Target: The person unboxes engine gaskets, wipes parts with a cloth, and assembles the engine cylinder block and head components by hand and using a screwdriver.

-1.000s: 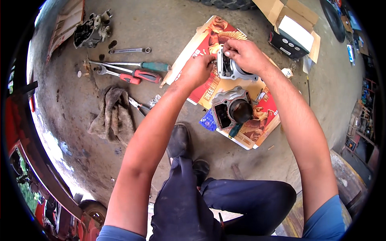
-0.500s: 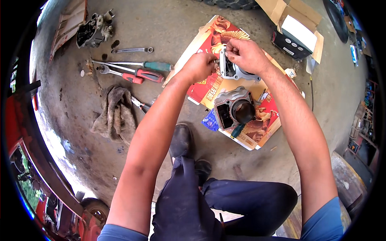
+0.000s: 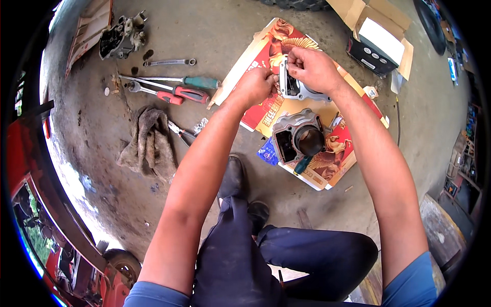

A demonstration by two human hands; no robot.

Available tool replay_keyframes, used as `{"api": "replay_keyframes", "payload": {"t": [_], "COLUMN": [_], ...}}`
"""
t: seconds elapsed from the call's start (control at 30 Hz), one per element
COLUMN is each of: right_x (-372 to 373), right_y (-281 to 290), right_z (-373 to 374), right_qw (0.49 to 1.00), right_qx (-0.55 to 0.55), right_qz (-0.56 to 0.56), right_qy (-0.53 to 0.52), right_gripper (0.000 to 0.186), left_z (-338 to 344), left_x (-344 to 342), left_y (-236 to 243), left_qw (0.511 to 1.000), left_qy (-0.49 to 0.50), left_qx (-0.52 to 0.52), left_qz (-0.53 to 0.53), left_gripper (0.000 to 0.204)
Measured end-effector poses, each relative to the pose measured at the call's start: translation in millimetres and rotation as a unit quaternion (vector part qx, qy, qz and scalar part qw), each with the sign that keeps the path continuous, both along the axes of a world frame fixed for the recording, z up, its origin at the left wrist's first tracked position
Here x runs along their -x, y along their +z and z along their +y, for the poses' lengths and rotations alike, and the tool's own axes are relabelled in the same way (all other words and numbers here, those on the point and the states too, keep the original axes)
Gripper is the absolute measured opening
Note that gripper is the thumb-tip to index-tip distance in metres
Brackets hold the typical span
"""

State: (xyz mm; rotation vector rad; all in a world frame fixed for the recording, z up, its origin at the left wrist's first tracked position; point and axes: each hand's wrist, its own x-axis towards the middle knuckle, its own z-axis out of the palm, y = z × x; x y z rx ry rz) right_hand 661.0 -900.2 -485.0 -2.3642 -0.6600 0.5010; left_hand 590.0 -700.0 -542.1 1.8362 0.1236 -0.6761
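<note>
A silvery engine cylinder (image 3: 305,94) lies on a red and yellow printed cardboard sheet (image 3: 261,113), its flat, open face partly covered by my hands. My left hand (image 3: 257,86) is closed in a pinch at the cylinder's left edge; what the fingertips hold is too small to make out. Over the cylinder's far end, my right hand (image 3: 311,66) has its fingers curled together, and their tips are hidden. Nearer to me on the same cardboard rests a second cylinder (image 3: 296,123) with a dark round sleeve. A green-handled tool (image 3: 302,165) sticks out from under it.
To the left lie a ring spanner (image 3: 170,63), a green-handled screwdriver (image 3: 200,83), red-handled tools (image 3: 190,94), pliers (image 3: 179,132) and a dirty rag (image 3: 148,146). A greasy engine part (image 3: 121,38) sits farther off. An open carton (image 3: 345,13) and a black box (image 3: 369,56) stand far right.
My left hand's fingers have shifted slightly at the cylinder's edge. My right hand keeps nearly the same place. The view has moved a little, and more of the pliers shows beside my left forearm.
</note>
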Motion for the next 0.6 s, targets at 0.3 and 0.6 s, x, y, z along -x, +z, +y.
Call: {"api": "replay_keyframes", "payload": {"t": [0.3, 0.6], "right_x": [-2.0, -4.5], "right_y": [-0.3, 2.0], "right_z": [-0.3, -6.4], "right_qw": [1.000, 0.997], "right_qx": [0.008, -0.034], "right_qz": [-0.011, 0.051], "right_qy": [0.009, 0.053], "right_gripper": [0.018, 0.015], "left_z": [-0.9, -8.3], "left_x": [-1.9, 15.2], "left_y": [0.9, -11.1], "left_qw": [0.975, 0.995], "left_qy": [0.106, 0.088], "left_qx": [0.137, 0.041], "left_qz": [0.136, 0.002], "left_gripper": [0.025, 0.027]}}
